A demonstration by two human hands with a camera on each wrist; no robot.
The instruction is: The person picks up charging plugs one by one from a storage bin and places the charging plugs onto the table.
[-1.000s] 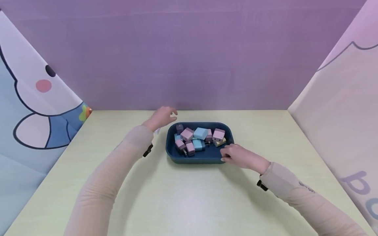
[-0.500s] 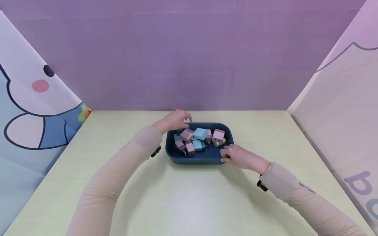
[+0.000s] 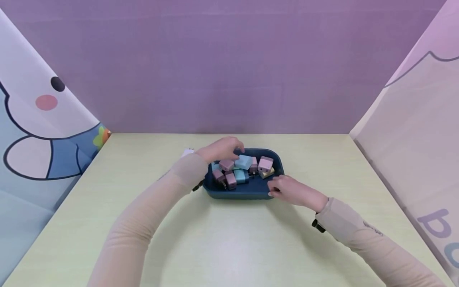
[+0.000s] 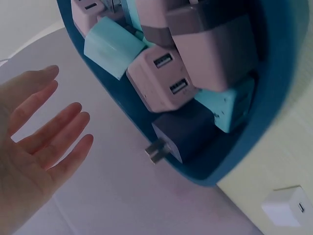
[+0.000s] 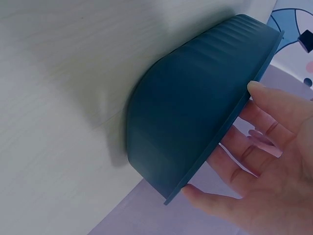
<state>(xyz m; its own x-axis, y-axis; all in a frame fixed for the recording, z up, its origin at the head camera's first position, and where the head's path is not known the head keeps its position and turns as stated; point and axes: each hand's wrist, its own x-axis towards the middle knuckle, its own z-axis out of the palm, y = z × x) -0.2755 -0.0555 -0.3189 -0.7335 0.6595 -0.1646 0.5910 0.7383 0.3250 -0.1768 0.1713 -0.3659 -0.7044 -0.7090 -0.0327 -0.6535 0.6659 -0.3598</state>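
Observation:
A dark blue plastic bin [image 3: 238, 195] holds several charger plugs in pink, light blue, dark purple and yellow. My left hand [image 3: 223, 149] is over the bin's back left part, fingers loosely spread, with nothing in them. Closest to it in the head view is a light blue charger plug [image 3: 244, 162]. The left wrist view shows a pink charger plug [image 4: 159, 81] with two ports and a dark purple plug [image 4: 185, 129] with its prongs out. At the front right corner, my right hand [image 3: 292, 190] grips the bin's rim, thumb outside and fingers over the inner side.
A white charger plug [image 3: 187, 152] lies on the pale table [image 3: 229, 247] left of the bin, partly behind the left sleeve. A purple cloth wall [image 3: 229, 71] stands behind the table, with printed cloth panels at both sides.
My left hand has moved right, from beside the bin's back left corner to over the chargers. The white charger plug shows more now. The right hand stays on the rim.

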